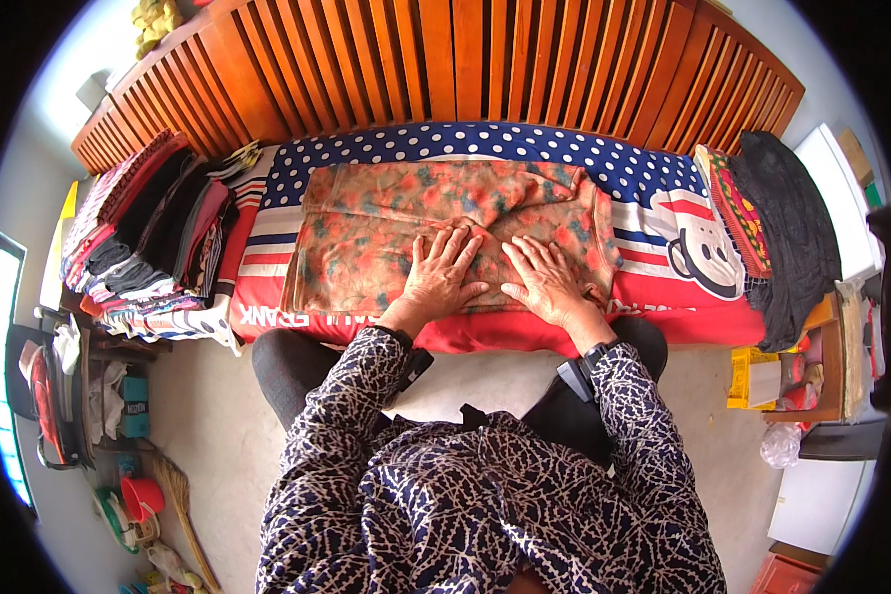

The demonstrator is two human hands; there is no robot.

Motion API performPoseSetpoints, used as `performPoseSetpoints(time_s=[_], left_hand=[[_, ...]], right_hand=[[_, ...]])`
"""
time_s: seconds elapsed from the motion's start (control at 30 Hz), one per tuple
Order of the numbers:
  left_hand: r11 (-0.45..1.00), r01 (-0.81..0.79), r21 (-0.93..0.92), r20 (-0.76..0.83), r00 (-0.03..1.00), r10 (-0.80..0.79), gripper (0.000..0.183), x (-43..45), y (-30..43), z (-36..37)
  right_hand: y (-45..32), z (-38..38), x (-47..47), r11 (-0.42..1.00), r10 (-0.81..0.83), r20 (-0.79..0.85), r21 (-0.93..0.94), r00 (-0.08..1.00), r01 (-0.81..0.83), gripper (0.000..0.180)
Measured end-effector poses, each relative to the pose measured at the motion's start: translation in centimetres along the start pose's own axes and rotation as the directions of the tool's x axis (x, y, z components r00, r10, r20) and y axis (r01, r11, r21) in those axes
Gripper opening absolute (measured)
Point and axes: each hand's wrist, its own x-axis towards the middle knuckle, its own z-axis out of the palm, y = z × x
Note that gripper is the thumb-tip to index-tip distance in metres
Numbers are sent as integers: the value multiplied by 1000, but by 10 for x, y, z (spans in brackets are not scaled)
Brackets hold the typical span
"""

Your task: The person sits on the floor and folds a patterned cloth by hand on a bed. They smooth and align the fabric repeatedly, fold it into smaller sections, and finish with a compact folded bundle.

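Observation:
A floral garment [371, 252] in tan, coral and blue-green lies folded on the patterned bed sheet [482, 338] before me. My left hand [443, 275] rests palm down on its middle, fingers spread. Just to the right, my right hand [543, 281] presses flat on the same cloth, its fingers apart and pointing away from me. The thumbs point towards each other with a gap between them. Some creases and an overlapping flap run across the cloth above my hands. Neither hand grips anything.
Tall piles of folded clothes [148, 223] stand at the bed's left end. At its right end a dark garment [787, 237] lies over more folded cloth. A slatted wooden headboard [453, 67] runs behind. A red bucket [142, 499] and a straw broom [185, 512] are at lower left.

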Motion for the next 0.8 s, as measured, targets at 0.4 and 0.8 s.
performPoseSetpoints(time_s=[0.4,0.8], left_hand=[[1000,9,-14,32,999,-8,83,-3,3,-9],[1000,12,4,24,1000,-12,85,-4,2,-7]], right_hand=[[-2,0,6,997,-42,-95,67,995,49,70],[18,-23,39,987,40,-253,162,967,1,68]])
